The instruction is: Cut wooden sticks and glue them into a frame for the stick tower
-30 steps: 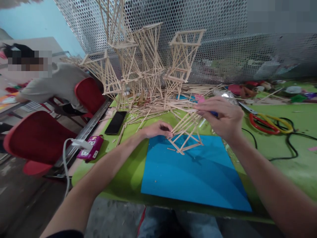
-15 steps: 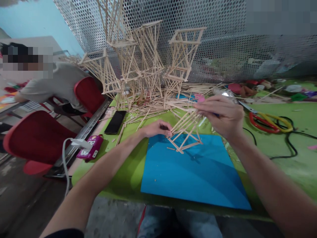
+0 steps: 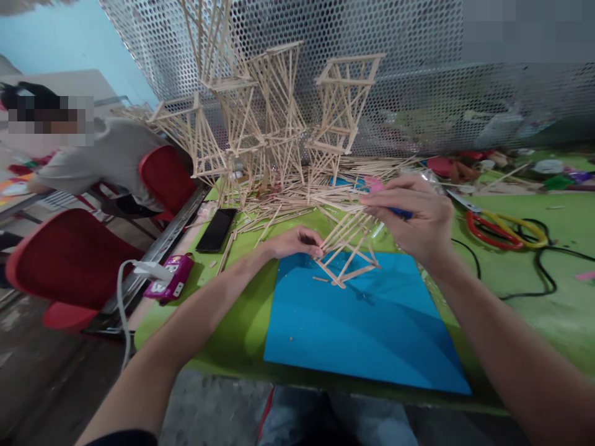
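A small frame of thin wooden sticks point(image 3: 349, 251) stands tilted on a blue sheet point(image 3: 367, 328) laid over the green table point(image 3: 232, 322). My left hand point(image 3: 297, 241) pinches the frame's lower left corner, fingers closed on a stick. At the frame's top, my right hand point(image 3: 413, 214) is closed round a blue-handled tool point(image 3: 400, 213) whose tip I cannot make out. Behind the frame lies a heap of loose sticks point(image 3: 297, 195).
Several tall stick towers point(image 3: 274, 105) stand against a perforated metal screen point(image 3: 418, 74). A black phone point(image 3: 217, 229) and a pink box point(image 3: 170, 277) lie at the left. Red and yellow cables point(image 3: 502, 229) lie at the right. A person sits on a red chair point(image 3: 167, 176) at the left.
My right hand has shifted slightly left and up at the top of the frame. The left hand and the frame have stayed put.
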Demonstrator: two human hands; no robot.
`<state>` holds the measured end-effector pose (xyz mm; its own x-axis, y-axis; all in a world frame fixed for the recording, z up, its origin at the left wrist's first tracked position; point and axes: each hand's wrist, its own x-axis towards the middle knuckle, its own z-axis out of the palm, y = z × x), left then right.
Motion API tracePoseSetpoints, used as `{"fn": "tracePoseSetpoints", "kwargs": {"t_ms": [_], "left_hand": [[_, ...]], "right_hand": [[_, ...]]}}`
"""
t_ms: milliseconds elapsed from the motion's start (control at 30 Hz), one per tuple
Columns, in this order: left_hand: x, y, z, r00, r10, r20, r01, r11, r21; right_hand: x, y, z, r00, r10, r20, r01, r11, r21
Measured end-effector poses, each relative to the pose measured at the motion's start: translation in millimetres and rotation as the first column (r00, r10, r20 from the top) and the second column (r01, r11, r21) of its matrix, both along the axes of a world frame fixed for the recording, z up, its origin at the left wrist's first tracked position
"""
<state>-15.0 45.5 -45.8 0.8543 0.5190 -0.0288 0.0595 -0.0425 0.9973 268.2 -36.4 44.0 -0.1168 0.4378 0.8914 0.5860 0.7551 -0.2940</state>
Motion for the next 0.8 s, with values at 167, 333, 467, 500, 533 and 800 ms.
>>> {"fn": "tracePoseSetpoints", "kwargs": {"t_ms": [167, 333, 467, 500, 533, 800], "left_hand": [[0.3, -1.3, 0.5, 1.000, 0.016, -0.013, -0.016, 1.000, -0.002], [1.2, -1.2, 1.4, 0.999, 0.025, -0.031, -0.025, 1.000, 0.009], [1.0, -1.5, 2.8, 0.999, 0.028, -0.031, -0.027, 0.999, 0.025], [0.9, -1.7, 3.1, 0.999, 0.027, -0.030, -0.026, 0.999, 0.027], [0.8, -1.8, 3.3, 0.999, 0.026, -0.031, -0.025, 0.999, 0.030], [1.2, -1.7, 2.5, 0.999, 0.026, -0.035, -0.025, 0.999, 0.019]], "right_hand": [[4.7, 2.1, -0.6, 0.998, 0.018, 0.054, -0.017, 1.000, -0.026], [2.4, 2.9, -2.1, 1.000, 0.004, 0.028, -0.004, 1.000, -0.008], [-3.2, 0.8, -1.9, 1.000, -0.012, 0.001, 0.012, 1.000, 0.007], [-3.7, 0.6, -1.9, 1.000, -0.015, -0.001, 0.015, 1.000, 0.013], [-3.7, 0.8, -2.1, 1.000, -0.019, 0.001, 0.018, 1.000, 0.016], [1.3, 2.3, -1.4, 0.997, -0.011, 0.072, 0.009, 1.000, 0.025]]}}
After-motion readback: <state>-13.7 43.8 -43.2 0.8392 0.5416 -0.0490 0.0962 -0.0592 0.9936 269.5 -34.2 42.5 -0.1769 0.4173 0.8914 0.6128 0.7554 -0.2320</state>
